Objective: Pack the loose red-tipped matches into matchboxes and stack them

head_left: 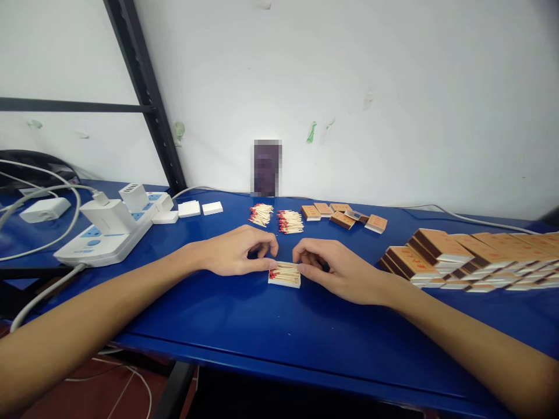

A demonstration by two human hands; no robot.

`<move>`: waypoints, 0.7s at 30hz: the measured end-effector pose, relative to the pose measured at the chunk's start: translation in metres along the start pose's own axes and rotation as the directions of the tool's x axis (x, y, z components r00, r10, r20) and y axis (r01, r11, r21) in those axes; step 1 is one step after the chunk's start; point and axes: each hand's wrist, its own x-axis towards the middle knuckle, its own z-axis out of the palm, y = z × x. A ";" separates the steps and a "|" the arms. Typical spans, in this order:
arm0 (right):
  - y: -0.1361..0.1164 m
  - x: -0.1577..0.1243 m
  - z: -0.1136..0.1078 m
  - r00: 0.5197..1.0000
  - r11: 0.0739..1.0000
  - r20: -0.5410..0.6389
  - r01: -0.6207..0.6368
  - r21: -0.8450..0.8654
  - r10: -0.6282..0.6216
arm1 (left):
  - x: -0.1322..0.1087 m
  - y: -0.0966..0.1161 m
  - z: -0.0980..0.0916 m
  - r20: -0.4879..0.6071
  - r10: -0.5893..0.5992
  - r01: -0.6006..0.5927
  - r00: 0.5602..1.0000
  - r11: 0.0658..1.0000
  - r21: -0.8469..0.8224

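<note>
A small white matchbox tray [285,284] filled with red-headed matches [286,272] lies on the blue table in front of me. My left hand [244,250] rests at its left end, thumb on the corner and fingers curled above. From the other side my right hand [334,266] holds the right end with its thumb, its fingers bent inward and partly hidden. Just beyond my hands are two heaps of loose matches, a left heap [261,215] and a right heap [290,222].
Several orange-brown matchboxes [311,213] lie scattered behind the right heap. A large stack of matchboxes [480,256] stands at the right. White empty trays [188,208] sit at back left, near a power strip [105,238] with chargers and cables. The table's front edge [262,364] is close.
</note>
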 end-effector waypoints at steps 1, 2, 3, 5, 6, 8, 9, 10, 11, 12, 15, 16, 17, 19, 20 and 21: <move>0.000 0.000 0.000 1.000 1.000 0.005 0.005 -0.004 -0.005 | 0.000 0.000 0.001 0.005 -0.002 0.002 1.000 1.000 0.004; 0.001 0.000 0.001 1.000 1.000 0.008 0.010 -0.008 -0.010 | 0.001 0.000 0.002 0.006 -0.001 0.001 1.000 1.000 0.009; 0.001 0.000 0.001 1.000 1.000 0.010 0.015 -0.013 -0.015 | 0.001 0.001 0.003 0.004 0.001 -0.001 1.000 1.000 0.014; 0.001 0.001 0.002 1.000 0.999 0.009 0.025 -0.021 -0.025 | 0.003 0.001 0.005 0.000 0.006 -0.006 1.000 1.000 0.017; 0.000 0.001 0.002 1.000 0.999 0.007 0.030 -0.027 -0.029 | 0.003 0.002 0.006 0.000 0.011 -0.011 1.000 1.000 0.014; 0.000 0.001 0.003 0.999 0.998 0.002 0.040 -0.045 -0.040 | 0.005 0.002 0.007 0.001 0.019 -0.019 1.000 1.000 0.003; 0.000 0.001 0.003 0.999 0.997 0.000 0.046 -0.055 -0.046 | 0.005 0.002 0.007 0.002 0.021 -0.021 1.000 1.000 -0.002; 0.000 0.001 0.003 0.999 0.997 -0.001 0.050 -0.064 -0.050 | 0.005 0.002 0.008 0.000 0.022 -0.022 1.000 1.000 -0.007; 0.000 0.001 0.004 0.999 0.996 -0.001 0.051 -0.072 -0.052 | 0.005 0.002 0.008 -0.005 0.022 -0.022 1.000 1.000 -0.010; 0.000 0.001 0.004 0.999 0.996 -0.003 0.053 -0.076 -0.054 | 0.006 0.002 0.009 -0.009 0.022 -0.022 1.000 1.000 -0.012; 0.000 0.001 0.005 0.998 0.994 -0.012 0.068 -0.085 -0.069 | 0.006 0.002 0.010 -0.021 0.018 -0.018 1.000 1.000 -0.012; 0.000 0.001 0.006 0.997 0.993 -0.015 0.074 -0.088 -0.076 | 0.007 0.001 0.011 -0.021 0.014 -0.014 1.000 1.000 -0.009; -0.001 0.001 0.007 0.996 0.993 -0.018 0.080 -0.092 -0.082 | 0.007 0.001 0.012 -0.022 0.011 -0.011 1.000 1.000 -0.003; -0.001 0.001 0.009 0.996 0.991 -0.027 0.083 -0.104 -0.086 | 0.007 0.000 0.013 -0.022 0.007 -0.007 1.000 1.000 0.012; -0.001 0.001 0.009 0.996 0.990 -0.031 0.083 -0.111 -0.087 | 0.007 0.000 0.013 -0.023 0.008 -0.007 1.000 1.000 0.021; -0.002 0.001 0.010 0.996 0.990 -0.036 0.082 -0.117 -0.087 | 0.007 0.000 0.014 -0.025 0.012 -0.011 1.000 1.000 0.028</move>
